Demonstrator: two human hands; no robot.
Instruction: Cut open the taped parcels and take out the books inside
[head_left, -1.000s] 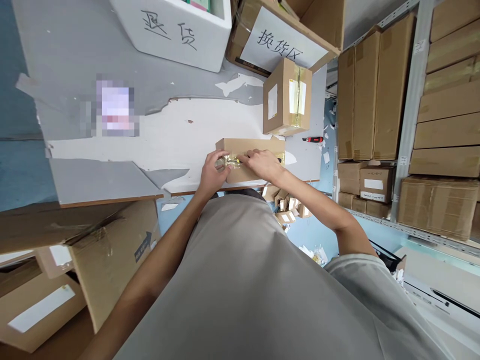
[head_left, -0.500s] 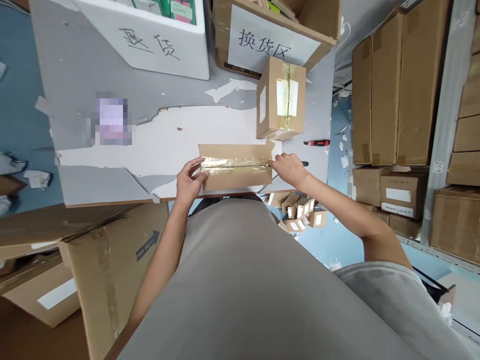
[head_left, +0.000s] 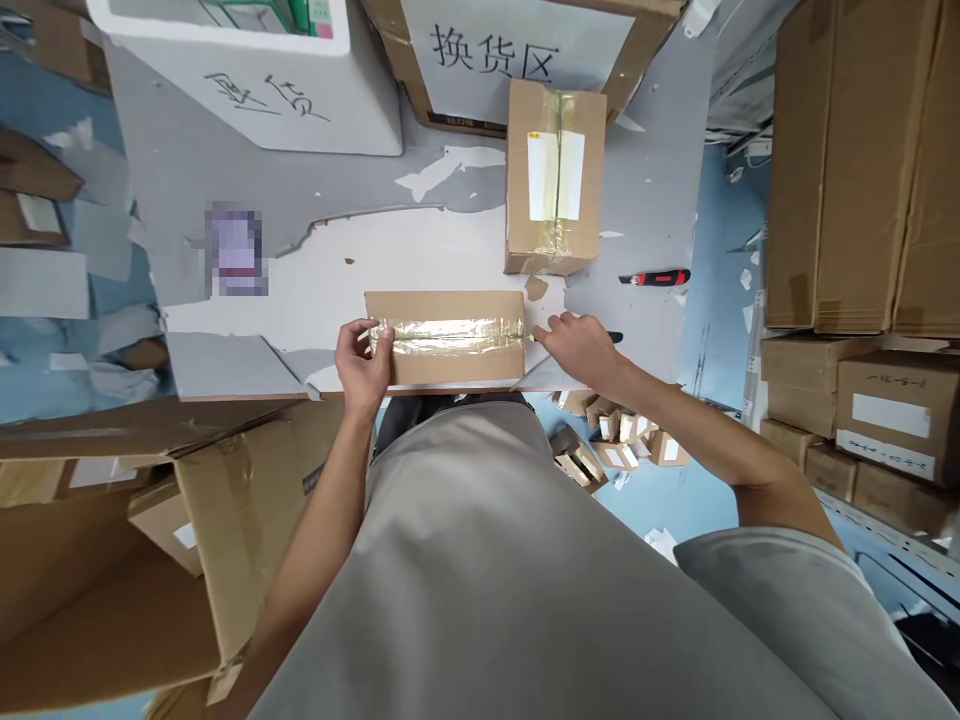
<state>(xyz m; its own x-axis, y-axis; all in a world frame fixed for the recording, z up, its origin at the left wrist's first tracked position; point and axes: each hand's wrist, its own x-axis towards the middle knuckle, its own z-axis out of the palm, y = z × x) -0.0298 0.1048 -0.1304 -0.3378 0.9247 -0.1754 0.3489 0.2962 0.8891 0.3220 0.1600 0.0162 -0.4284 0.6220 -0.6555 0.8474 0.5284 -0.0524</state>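
Note:
A long, low cardboard box (head_left: 450, 367) lies flat at the near edge of the table, with shiny clear tape along its middle seam. My left hand (head_left: 364, 365) grips its left end, the thumb on top and the fingers around the edge. Just off the box's right end, my right hand (head_left: 581, 347) is closed around a slim tool with a dark end (head_left: 616, 337). A small yellow part shows at its other end, by the fingertips; the rest is hidden in the hand, so I cannot tell its kind.
Behind stands a taped cardboard box (head_left: 553, 180) with white labels. A red and black utility knife (head_left: 656, 278) lies at the right. Along the back are a white foam box (head_left: 322, 105) and a large carton (head_left: 517, 60). An open carton (head_left: 247, 520) stands below left; shelved boxes (head_left: 885, 410) fill the right.
The tool in my right hand has moved from the right end of the taped seam to just beyond the box. My left hand stays on the left end. The camera view has shifted.

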